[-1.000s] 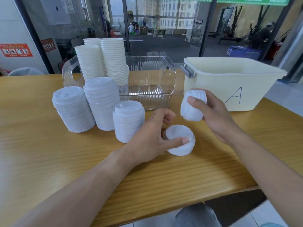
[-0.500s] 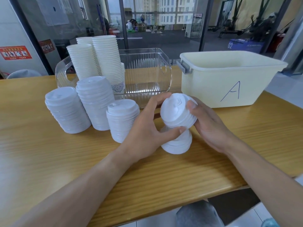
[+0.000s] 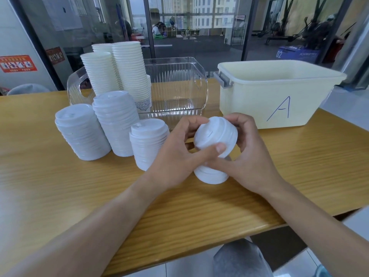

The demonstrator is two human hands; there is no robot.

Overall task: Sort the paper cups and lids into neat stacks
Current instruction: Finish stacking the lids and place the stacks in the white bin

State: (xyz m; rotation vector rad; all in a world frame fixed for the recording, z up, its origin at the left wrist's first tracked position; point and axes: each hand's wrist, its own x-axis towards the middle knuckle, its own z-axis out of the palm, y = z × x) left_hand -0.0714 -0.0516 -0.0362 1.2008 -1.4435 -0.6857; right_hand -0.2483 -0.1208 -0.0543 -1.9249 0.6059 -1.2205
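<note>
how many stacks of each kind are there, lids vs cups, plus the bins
White plastic lid stacks: 5, one held in both hands
White paper cup stacks: 3
Clear ribbed plastic bin: 1
Cream plastic tub marked A: 1
Total: 10

Cream bin (image 3: 259, 108) — handwritten "A"; blue crate (image 3: 295, 54) (background) — "02".

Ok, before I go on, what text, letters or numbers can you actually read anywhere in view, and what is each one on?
"A": handwritten in blue on the front of the cream tub.
"02": white digits on the blue box behind the glass; its other lettering is too blurred to read.
Red sign on the left wall: too blurred to read.
Small dark red sign beside it: unreadable.
</note>
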